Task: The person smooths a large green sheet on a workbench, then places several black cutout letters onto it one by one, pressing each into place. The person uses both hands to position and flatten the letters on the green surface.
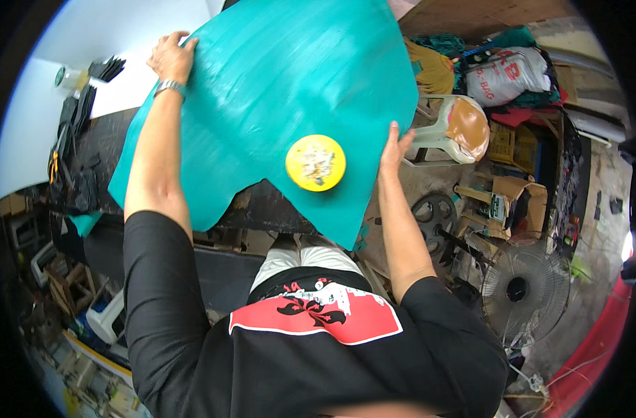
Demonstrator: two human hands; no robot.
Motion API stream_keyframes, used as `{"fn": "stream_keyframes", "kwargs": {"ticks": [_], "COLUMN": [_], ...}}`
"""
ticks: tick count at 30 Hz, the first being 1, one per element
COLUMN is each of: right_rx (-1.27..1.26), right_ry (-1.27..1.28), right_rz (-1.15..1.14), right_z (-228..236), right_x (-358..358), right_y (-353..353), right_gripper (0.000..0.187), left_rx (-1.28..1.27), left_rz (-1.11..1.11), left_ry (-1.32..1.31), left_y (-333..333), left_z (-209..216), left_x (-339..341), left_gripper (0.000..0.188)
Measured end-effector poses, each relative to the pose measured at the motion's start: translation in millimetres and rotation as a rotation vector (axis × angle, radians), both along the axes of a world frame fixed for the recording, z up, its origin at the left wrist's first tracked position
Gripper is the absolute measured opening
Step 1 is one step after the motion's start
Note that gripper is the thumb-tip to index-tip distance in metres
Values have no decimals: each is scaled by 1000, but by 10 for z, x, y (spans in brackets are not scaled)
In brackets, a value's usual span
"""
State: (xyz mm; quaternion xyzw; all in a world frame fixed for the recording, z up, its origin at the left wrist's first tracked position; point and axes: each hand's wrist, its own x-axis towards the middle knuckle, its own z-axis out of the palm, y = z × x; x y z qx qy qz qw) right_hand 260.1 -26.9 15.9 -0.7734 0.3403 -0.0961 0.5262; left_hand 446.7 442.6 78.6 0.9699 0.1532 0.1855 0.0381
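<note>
Large teal leather hide [276,83], glossy, wavy cut edges, spread over dark surface [262,205], near edge hanging off. Left hand [171,57] grips far left edge of hide; right hand [393,150] flat, fingers together on right edge. Round yellow tin [316,163] sits on hide near right hand. Cluttered workshop: plastic chair [451,132], floor fan [523,289], white printed sack [506,73], contents hidden.

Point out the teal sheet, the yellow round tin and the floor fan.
teal sheet [276,76]: head view, on the middle of its surface.
yellow round tin [316,163]: head view, on the centre of its lid.
floor fan [523,291]: head view, on its wire grille.
</note>
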Motion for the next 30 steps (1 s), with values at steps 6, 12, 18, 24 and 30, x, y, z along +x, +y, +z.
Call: {"fn": "stream_keyframes", "kwargs": {"ticks": [6,12,18,24,30], "right_rx": [-249,87,-92,-309,-389], "right_ry": [-209,-279,-246,-176,-213], "right_rz": [129,-4,23,38,35], "right_z": [-21,-102,-115,-116,-26], "right_x": [-69,-71,-60,-35,-106], "right_y": [-93,-135,-207,-222,-299], "right_gripper": [77,70,71,75,75], "left_rx": [-304,-1163,-1233,-1332,-1861], "left_rz": [-63,-137,233,390,131], "left_ry": [-130,-611,-854,-1131,-1197], "left_y": [-154,-83,325,1023,1678], "left_z": [-4,107,127,-18,-613], "left_x": [-227,-935,-2086,-1989,-1644], "left_gripper": [24,23,19,18,37]}}
